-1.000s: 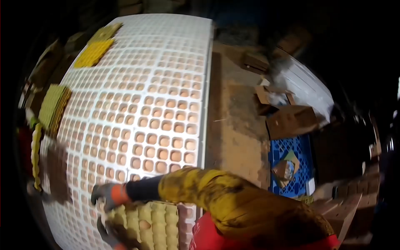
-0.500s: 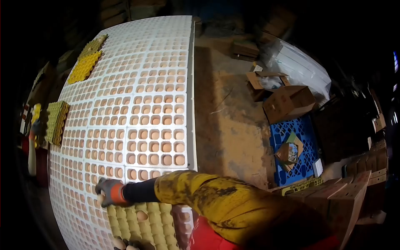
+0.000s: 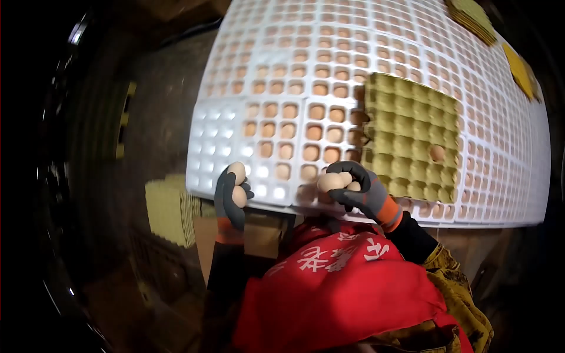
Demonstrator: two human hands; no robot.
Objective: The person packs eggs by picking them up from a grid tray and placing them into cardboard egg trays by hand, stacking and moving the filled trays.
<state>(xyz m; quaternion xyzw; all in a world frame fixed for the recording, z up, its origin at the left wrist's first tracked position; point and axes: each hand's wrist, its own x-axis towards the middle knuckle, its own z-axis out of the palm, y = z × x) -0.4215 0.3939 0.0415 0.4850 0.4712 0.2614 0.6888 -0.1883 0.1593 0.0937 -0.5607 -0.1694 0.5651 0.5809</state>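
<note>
My left hand (image 3: 230,203), in a grey and orange glove, is curled around two eggs (image 3: 237,172) at the near left edge of the white tray surface (image 3: 215,132). Gloved likewise, my right hand (image 3: 362,191) holds several eggs (image 3: 331,182) over the near edge of the white trays. To the right of that hand, a yellow-green egg tray (image 3: 406,138) lies on top of the white trays with a single egg (image 3: 437,153) in it. Brown eggs (image 3: 315,131) sit in many of the white cells, while cells at the near left hold none.
A stack of egg trays (image 3: 168,212) stands below the left edge, beside a cardboard box (image 3: 262,235). At the far right lie more yellow-green trays (image 3: 471,20) and a yellow tray (image 3: 519,70). The white surface ends at the left above a dark floor.
The view has swung round to the other end of the white trays. Both hands now show side by side near the edge with eggs in them, away from the yellow-green tray.
</note>
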